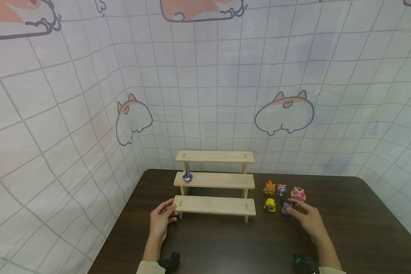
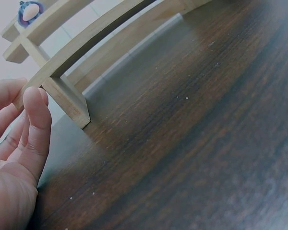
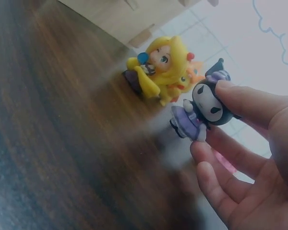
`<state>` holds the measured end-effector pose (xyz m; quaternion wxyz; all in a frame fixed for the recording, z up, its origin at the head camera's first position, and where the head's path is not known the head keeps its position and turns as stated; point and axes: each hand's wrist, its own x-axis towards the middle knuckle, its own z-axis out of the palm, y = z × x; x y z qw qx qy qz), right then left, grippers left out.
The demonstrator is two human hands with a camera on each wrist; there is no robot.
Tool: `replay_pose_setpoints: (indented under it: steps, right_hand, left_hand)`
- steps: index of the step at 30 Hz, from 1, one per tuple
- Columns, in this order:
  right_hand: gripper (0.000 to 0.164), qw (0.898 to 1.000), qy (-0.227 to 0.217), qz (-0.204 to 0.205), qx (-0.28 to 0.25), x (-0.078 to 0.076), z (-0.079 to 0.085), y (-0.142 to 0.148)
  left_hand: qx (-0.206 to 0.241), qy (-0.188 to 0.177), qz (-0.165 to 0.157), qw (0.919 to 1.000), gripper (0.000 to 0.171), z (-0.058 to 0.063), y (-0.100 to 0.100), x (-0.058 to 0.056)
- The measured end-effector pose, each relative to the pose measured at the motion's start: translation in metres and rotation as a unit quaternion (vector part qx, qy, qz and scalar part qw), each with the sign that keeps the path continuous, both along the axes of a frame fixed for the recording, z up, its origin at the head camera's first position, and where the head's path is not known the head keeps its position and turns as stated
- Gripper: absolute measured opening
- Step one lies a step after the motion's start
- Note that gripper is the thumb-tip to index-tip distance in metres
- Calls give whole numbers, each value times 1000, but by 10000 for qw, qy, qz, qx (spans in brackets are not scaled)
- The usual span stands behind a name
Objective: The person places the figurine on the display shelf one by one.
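Observation:
My left hand (image 1: 160, 220) pinches the left end of the lowest step of a three-tier wooden display stand (image 1: 215, 205), thumb and fingers at its corner. On the stand's middle step, near the left, sits a small blue figurine (image 1: 187, 176) with a white belly. My right hand (image 1: 307, 217) holds a black-and-purple figurine (image 3: 212, 103) between thumb and fingers; it has a white face, a pointed black hood and a purple dress. Just left of it is a yellow-haired figurine (image 1: 270, 205), which shows larger in the right wrist view.
Behind the right hand stand an orange figurine (image 1: 269, 187), a small pink-and-white figurine (image 1: 281, 189) and a round pink figurine (image 1: 298, 194). The dark wooden table (image 1: 226, 247) meets a grid-patterned curtain (image 1: 205, 95) at the back and left.

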<state>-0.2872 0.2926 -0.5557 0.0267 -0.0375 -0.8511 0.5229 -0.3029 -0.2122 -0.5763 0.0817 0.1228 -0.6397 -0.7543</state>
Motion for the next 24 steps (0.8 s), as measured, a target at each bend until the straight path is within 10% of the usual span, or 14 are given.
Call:
replay_pose_setpoints:
  steps: [24]
  right_hand:
    - [56, 9977, 664, -75, 134, 5, 33, -13]
  left_hand:
    - [-5, 164, 2, 9999, 42, 0, 1, 1]
